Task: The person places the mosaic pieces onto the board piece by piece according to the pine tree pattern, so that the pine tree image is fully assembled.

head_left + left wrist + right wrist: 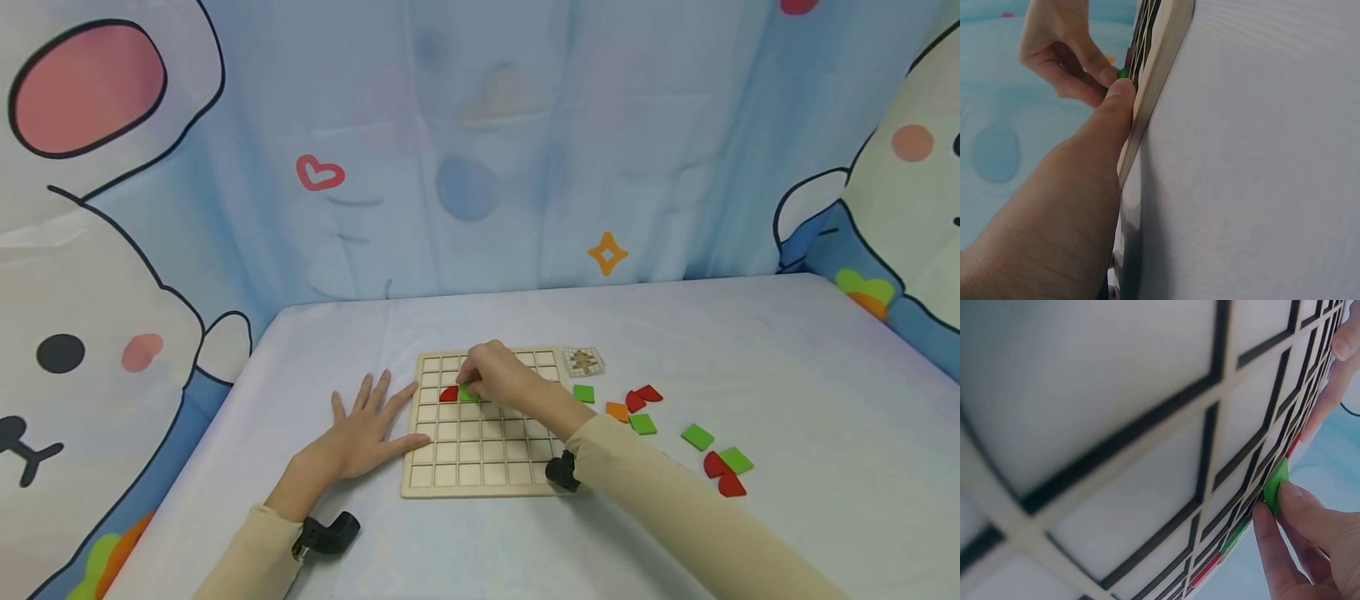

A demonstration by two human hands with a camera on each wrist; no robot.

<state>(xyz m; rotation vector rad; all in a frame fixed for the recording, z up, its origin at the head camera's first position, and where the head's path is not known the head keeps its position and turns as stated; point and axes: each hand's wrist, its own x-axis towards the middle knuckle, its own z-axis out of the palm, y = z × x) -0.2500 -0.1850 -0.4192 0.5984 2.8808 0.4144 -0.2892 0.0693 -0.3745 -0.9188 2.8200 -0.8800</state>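
Observation:
A wooden grid board (444, 492) of square cells lies flat on the table. My right hand (504, 379) is over its upper left part, pinching a green square tile (1277, 481) between thumb and fingers. That tile is tilted at the cells in the right wrist view. Just left of it, a red rounded piece (448, 394) sits in a cell. Another green piece (1235, 535) and a red piece (1205, 570) show in the grid beyond, mostly hidden by my hand from the head. My left hand (363, 437) lies with fingers spread at the board's left edge, thumb (1121, 89) on the rim.
A small patterned card (583, 362) touches the board's upper right corner. Right of the board lie loose green squares (697, 437), red rounded pieces (731, 485) and an orange piece (617, 412). A printed curtain (480, 150) hangs behind the table.

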